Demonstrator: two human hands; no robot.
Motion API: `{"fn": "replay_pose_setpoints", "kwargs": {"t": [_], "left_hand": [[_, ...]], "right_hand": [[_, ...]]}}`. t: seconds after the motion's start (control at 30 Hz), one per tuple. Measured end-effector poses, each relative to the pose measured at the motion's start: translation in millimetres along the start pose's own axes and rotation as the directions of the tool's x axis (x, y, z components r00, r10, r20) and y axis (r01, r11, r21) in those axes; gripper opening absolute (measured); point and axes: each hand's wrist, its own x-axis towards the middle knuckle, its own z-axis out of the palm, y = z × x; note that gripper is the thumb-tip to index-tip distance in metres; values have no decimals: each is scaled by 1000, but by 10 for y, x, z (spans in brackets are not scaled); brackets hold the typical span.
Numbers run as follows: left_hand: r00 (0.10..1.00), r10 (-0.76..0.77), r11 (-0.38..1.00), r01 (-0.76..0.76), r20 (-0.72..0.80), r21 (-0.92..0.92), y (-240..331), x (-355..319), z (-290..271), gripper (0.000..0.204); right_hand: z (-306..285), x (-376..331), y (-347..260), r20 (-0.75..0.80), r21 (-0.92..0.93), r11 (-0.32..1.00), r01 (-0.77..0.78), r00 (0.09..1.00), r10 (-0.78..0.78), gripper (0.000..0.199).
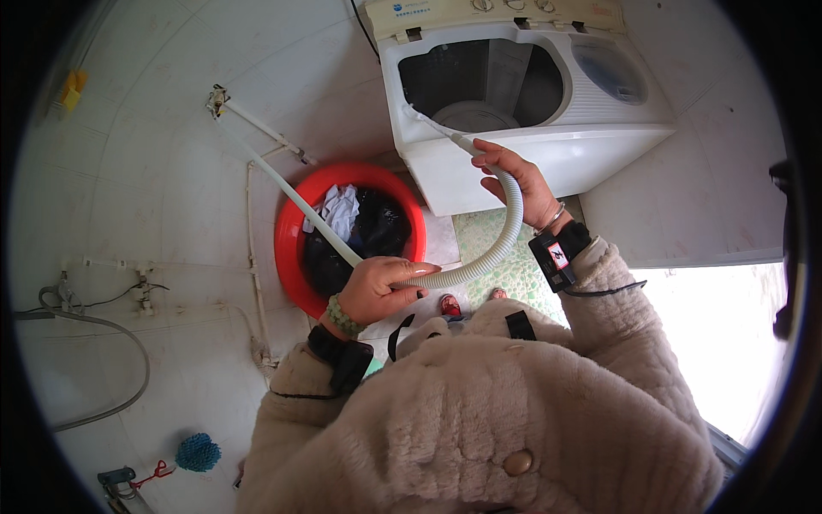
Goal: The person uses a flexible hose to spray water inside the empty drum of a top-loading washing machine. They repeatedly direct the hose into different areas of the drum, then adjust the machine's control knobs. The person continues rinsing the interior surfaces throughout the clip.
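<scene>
Here, hose (512, 214) (ribbed) in right hand (529, 183)

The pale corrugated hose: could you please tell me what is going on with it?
A person holds the corrugated hose in both hands. The right hand grips it near the twin-tub washing machine, one end by the open wash tub; from the left hand it runs toward the wall tap. White cloth lies in the red basin.
</scene>
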Motion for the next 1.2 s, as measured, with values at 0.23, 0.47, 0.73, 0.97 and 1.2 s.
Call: {"fn": "replay_pose_setpoints", "kwargs": {"t": [0.23,0.47,0.73,0.97,1.2], "left_hand": [[998,-47,998,48,41,-38,-33,9,-32,33],[1000,-16,993,16,0,-119,-117,151,33,34],[1000,3,997,-3,-6,-78,-165,398,90,33],[1000,-16,990,15,-7,-143,-152,427,80,35],[1000,-25,978,28,13,-207,-237,254,-8,35]], "right_hand": [[90,-144,133,-53,66,998,20,998,-16,32],[-176,-561,-57,-372,-492,833,-252,926,61,29],[-425,-626,-220,-515,-798,438,-414,846,-138,37],[-576,-480,-268,-600,-754,440,-488,783,-161,45],[-403,-375,-174,-433,-627,735,-258,900,-53,42]]}}
